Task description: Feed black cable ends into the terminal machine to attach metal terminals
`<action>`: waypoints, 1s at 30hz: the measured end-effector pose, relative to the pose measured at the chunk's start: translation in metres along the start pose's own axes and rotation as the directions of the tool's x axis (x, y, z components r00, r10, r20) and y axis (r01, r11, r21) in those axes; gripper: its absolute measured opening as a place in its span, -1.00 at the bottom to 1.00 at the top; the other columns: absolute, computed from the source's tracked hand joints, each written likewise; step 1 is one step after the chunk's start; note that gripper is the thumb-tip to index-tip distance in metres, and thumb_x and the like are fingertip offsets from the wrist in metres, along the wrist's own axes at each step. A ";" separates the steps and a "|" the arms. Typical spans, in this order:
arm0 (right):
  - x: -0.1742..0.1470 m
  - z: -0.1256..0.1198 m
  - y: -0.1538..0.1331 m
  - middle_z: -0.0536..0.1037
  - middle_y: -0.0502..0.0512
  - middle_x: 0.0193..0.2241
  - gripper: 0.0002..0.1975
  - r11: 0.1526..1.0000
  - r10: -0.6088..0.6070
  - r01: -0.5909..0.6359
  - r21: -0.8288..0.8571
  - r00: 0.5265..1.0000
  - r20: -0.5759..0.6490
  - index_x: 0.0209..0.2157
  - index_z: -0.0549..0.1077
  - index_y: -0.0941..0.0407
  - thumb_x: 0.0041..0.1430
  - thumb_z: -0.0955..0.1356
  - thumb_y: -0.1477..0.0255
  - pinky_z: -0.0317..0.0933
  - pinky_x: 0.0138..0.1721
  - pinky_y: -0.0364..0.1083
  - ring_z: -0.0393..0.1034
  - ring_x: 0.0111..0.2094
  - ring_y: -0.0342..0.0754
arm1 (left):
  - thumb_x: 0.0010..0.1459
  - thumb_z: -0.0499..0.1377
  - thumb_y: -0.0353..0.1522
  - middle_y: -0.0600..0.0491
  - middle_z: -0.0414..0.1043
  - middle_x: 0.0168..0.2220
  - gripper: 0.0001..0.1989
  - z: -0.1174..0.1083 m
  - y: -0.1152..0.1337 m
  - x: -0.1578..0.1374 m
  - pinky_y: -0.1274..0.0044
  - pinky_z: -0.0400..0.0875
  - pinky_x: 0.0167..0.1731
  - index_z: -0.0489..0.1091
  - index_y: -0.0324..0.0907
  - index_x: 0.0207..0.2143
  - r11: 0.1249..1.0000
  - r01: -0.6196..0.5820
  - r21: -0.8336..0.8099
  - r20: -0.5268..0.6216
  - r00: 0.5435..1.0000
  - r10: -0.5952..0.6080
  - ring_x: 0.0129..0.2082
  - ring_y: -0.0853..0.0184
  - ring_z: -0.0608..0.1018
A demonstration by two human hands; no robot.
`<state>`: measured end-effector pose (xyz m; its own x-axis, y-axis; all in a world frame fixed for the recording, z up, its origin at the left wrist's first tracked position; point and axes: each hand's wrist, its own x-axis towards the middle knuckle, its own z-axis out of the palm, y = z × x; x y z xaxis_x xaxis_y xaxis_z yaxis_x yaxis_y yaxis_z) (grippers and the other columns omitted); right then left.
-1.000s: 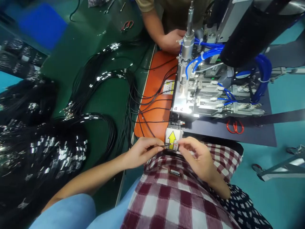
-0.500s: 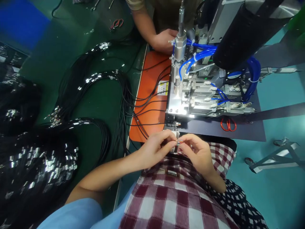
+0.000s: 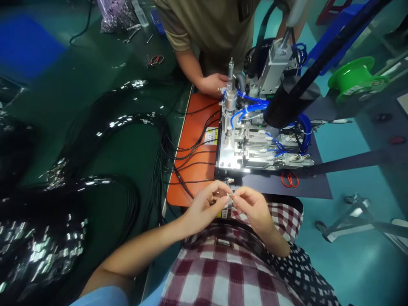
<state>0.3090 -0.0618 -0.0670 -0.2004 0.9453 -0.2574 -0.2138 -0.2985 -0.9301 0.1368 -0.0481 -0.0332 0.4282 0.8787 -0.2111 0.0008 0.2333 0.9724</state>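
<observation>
In the head view, my left hand [image 3: 206, 207] pinches a small cable end [image 3: 230, 195] between thumb and fingertips. My right hand [image 3: 255, 209] meets it from the right, its thumb and forefinger pressed together on thin coloured wires [image 3: 233, 196], one of them orange. The fingertips hide most of this tiny work, and its fine detail cannot be made out. Both hands are above my lap, just in front of a metal machine [image 3: 234, 159] with blue air tubes [image 3: 258, 106]. Several black cables [image 3: 197, 163] cross an orange board [image 3: 191, 191] left of the machine.
Bundles of black cables [image 3: 105, 110] with shiny ends cover the dark green table [image 3: 108, 157]. Red-handled scissors [image 3: 289, 179] lie right of my hands. Across the machine, a co-worker's hand [image 3: 212, 85] rests by its left side. A green spool [image 3: 352, 78] stands at the far right.
The view has shifted, so the machine appears lower and farther left, and more of the co-worker shows. My hands stay pinched together on the small cable end and wires.
</observation>
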 end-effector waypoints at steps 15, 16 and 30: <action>-0.014 0.027 -0.006 0.39 -0.05 -0.56 -0.82 0.910 -0.270 0.202 -0.362 0.952 -0.147 -0.53 0.38 0.11 0.15 0.36 0.46 0.19 -0.47 -0.14 0.23 -0.53 -0.16 | 0.10 0.29 -0.17 0.24 0.10 -0.63 -0.68 0.009 -0.004 0.002 0.65 -0.07 -0.67 0.33 -0.23 -0.44 0.951 0.080 -0.298 -0.188 0.972 -0.140 -0.67 0.58 0.11; -0.014 0.029 -0.005 0.39 -0.05 -0.57 -0.82 0.898 -0.289 0.210 -0.387 0.944 -0.160 -0.53 0.38 0.10 0.15 0.36 0.47 0.19 -0.46 -0.14 0.23 -0.53 -0.16 | 0.10 0.29 -0.17 0.24 0.10 -0.64 -0.68 0.008 -0.003 0.003 0.65 -0.07 -0.66 0.34 -0.24 -0.43 0.948 0.092 -0.305 -0.172 0.974 -0.150 -0.67 0.58 0.10; 0.004 -0.022 -0.025 0.53 0.04 -0.35 -0.86 0.913 -0.178 0.190 -0.362 0.982 0.065 -0.21 0.56 0.04 0.21 0.37 0.38 0.32 -0.38 -0.10 0.40 -0.41 -0.11 | 0.11 0.26 -0.33 0.04 0.44 -0.43 -0.86 -0.006 0.002 -0.001 0.54 0.31 -0.37 0.49 -0.25 -0.36 0.994 0.108 -0.009 -0.035 0.993 -0.108 -0.40 0.38 0.44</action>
<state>0.3346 -0.0474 -0.0507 -0.2206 0.9729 -0.0697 0.1126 -0.0456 -0.9926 0.1309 -0.0455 -0.0315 0.3937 0.8623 -0.3186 0.0393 0.3305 0.9430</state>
